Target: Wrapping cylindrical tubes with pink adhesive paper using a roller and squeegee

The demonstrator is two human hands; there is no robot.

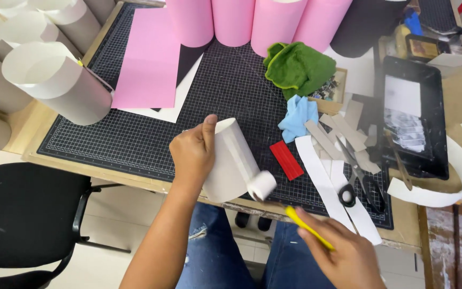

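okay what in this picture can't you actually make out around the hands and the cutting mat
Head view, the only one:
- Yellow tool in the right hand: motion-blurred, its tip unclear, its rear hidden in the hand.
- White paper tube held by the left hand: its near side is covered by the palm.
- Small white roll: whether it touches the tube is unclear.
- Pink rolls: cut off by the top edge.
- Scissors: partly under the paper strips.

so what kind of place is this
Likely a paper-craft workbench: a gridded cutting mat, rolled paper tubes in pink and grey, scissors among paper strips. The left hand holds a tube.
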